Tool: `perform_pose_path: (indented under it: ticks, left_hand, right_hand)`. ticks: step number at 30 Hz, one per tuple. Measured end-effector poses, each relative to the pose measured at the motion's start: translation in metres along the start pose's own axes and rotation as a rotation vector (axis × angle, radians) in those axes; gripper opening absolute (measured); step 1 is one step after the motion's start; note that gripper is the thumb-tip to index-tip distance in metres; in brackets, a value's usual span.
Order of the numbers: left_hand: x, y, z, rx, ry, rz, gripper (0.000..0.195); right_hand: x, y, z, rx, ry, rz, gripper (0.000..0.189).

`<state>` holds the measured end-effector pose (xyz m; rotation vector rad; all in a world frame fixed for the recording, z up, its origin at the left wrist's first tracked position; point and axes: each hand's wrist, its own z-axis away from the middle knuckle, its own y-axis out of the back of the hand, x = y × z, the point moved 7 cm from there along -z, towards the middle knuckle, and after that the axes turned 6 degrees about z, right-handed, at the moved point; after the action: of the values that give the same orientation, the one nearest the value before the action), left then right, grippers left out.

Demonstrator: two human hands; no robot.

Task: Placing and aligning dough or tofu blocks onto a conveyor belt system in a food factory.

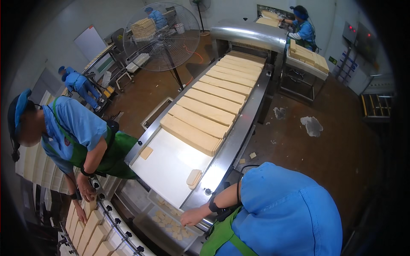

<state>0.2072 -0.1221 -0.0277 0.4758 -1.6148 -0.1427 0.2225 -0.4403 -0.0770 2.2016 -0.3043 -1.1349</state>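
Observation:
My right hand (pixel 193 217) hangs at the near end of a conveyor with a white belt (pixel 163 160), over the rim of a plastic tub (pixel 150 209). Its fingers look curled, and whether they hold anything is hard to make out. Loose flat beige pieces (pixel 168 220), apparently biscuits, lie scattered in the tub. On the belt, long rows of such pieces (pixel 192 134) stand packed on edge, one row behind another. A small stack (pixel 193 178) sits by the belt's right rail, and a single piece (pixel 146 153) lies near the left one. My left hand is out of view.
At left, a co-worker (pixel 77 128) has both hands on rows of beige blocks (pixel 93 227) in a railed second conveyor (pixel 118 220). A large floor fan (pixel 161 36) stands beyond the belt. A steel-hooded machine (pixel 250 32) spans its far end. White patches (pixel 311 125) mark the brown floor.

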Motion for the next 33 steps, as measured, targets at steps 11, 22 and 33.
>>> perform_pose_path:
  ticks: [11,22,33]
  left_hand:
    - [0.003,0.006,-0.002,0.026,-0.007,-0.030,0.086]
    - [-0.028,0.102,0.052,0.290,-0.023,-0.039,0.086]
    - [-0.048,0.188,0.120,0.539,0.116,-0.074,0.102]
  right_hand:
    - [-0.004,0.013,0.000,0.006,0.025,-0.021,0.012]
    - [-0.010,0.023,0.006,-0.118,-0.129,-0.037,0.020]
    - [-0.006,0.025,-0.001,-0.122,-0.080,0.044,0.022]
